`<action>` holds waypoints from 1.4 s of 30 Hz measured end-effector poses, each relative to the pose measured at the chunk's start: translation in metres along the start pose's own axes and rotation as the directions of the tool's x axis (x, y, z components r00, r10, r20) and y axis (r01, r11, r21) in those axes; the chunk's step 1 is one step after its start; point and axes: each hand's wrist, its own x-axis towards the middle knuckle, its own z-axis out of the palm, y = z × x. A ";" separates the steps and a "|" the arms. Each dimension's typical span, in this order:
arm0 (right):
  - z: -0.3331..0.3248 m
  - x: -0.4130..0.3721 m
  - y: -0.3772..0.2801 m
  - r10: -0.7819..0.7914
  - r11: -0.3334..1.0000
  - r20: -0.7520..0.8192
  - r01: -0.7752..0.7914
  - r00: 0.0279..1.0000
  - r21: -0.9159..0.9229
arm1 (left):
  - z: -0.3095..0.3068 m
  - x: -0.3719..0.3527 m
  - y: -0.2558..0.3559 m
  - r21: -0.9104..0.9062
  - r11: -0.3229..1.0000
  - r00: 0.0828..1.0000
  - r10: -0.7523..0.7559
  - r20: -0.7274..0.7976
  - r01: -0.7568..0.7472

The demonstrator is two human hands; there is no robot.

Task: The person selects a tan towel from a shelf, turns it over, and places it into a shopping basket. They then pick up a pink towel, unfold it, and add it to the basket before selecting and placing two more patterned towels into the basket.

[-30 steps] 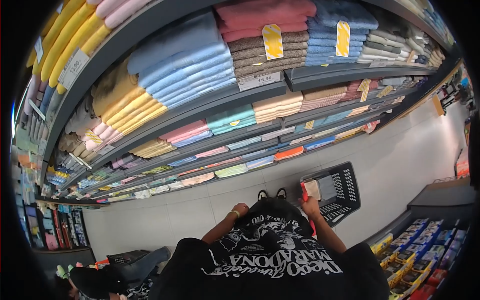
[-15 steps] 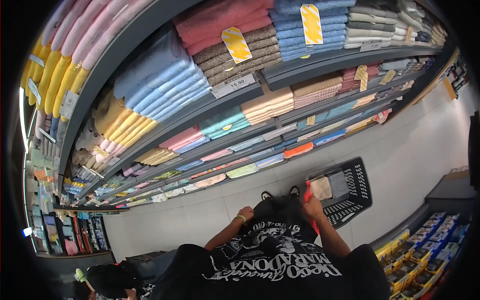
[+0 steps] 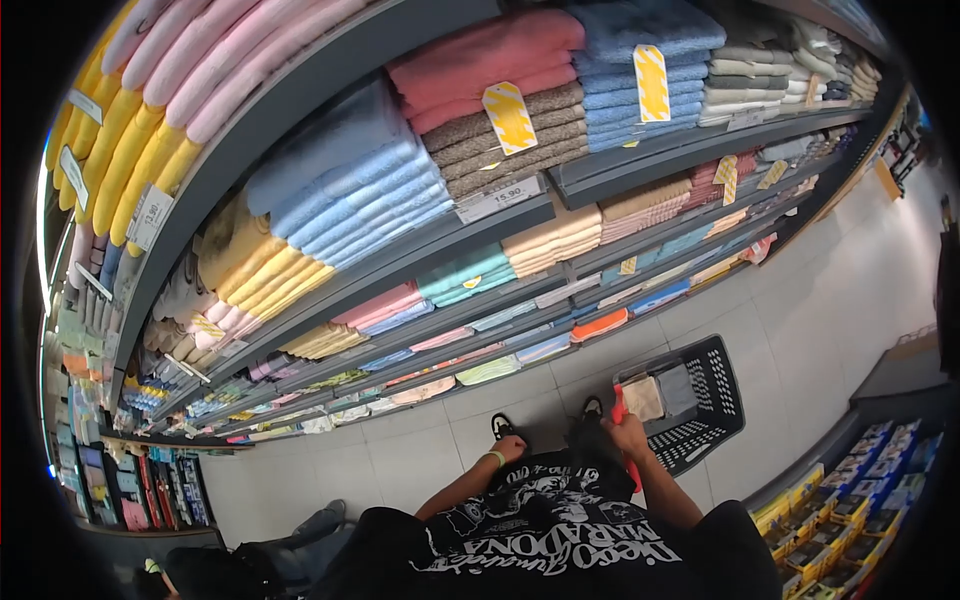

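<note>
My right hand is closed around the red handle of a black shopping basket. Inside the basket lie a folded beige towel and a folded grey towel. My left hand, with a light band at the wrist, hangs in front of my body with its fingers curled and nothing visible in them. It is nearest to my shoe, well apart from the shelves.
Shelves of folded towels with price labels run along the front and left. Low bins of small packaged goods stand at right. Another person's legs are close behind on the left. Grey tiled floor lies between.
My feet have stepped, with the left shoe now further left. The shelves sit slightly lower and further right in view. The other person's leg now shows at lower left. My right hand keeps the handle.
</note>
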 end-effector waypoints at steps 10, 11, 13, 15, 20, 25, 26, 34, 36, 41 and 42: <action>0.035 -0.009 -0.029 0.072 0.989 0.071 -0.080 0.995 0.125 | -0.038 0.002 -0.098 -0.025 0.999 0.997 0.024 0.076 -0.022; 0.040 -0.011 -0.032 0.056 0.984 0.029 -0.060 0.998 0.165 | -0.045 0.004 -0.108 -0.027 0.999 0.997 0.038 0.074 -0.036; 0.043 -0.009 -0.035 0.061 0.962 0.036 -0.069 0.997 0.264 | -0.054 0.000 -0.127 -0.018 0.995 0.985 -0.097 0.145 0.101; 0.043 -0.009 -0.026 0.069 0.934 0.041 -0.079 0.997 0.349 | -0.066 0.002 -0.157 -0.187 0.920 0.917 -0.287 0.276 0.345; -0.015 -0.001 -0.083 0.298 0.953 0.301 -0.264 0.906 -0.149 | -0.085 -0.025 -0.146 -0.551 0.766 0.936 -0.341 0.087 0.331; -0.126 0.072 -0.146 -0.452 0.810 0.055 0.436 0.890 -0.393 | -0.074 0.000 -0.180 -0.078 0.997 0.999 -0.004 -0.032 0.001; -0.147 0.061 -0.194 -0.476 0.877 -0.103 0.463 0.873 -0.125 | -0.076 -0.001 -0.173 0.131 0.991 0.999 -0.024 -0.042 0.029; -0.223 -0.009 -0.429 -0.778 0.442 -0.566 0.877 0.271 -0.188 | -0.092 0.020 -0.143 0.010 1.000 0.994 -0.004 -0.111 0.005; -0.230 -0.012 -0.461 -0.791 0.421 -0.557 0.886 0.254 -0.194 | -0.093 0.031 -0.146 0.045 0.998 0.992 0.054 -0.117 -0.049; -0.249 0.022 -0.502 -0.855 0.472 -0.467 0.711 0.225 -0.521 | -0.089 0.044 -0.141 0.008 0.995 0.990 0.095 -0.106 -0.095; -0.252 0.025 -0.505 -0.833 0.550 -0.416 0.626 0.364 -0.553 | -0.087 0.047 -0.140 -0.034 0.994 0.988 0.096 -0.121 -0.101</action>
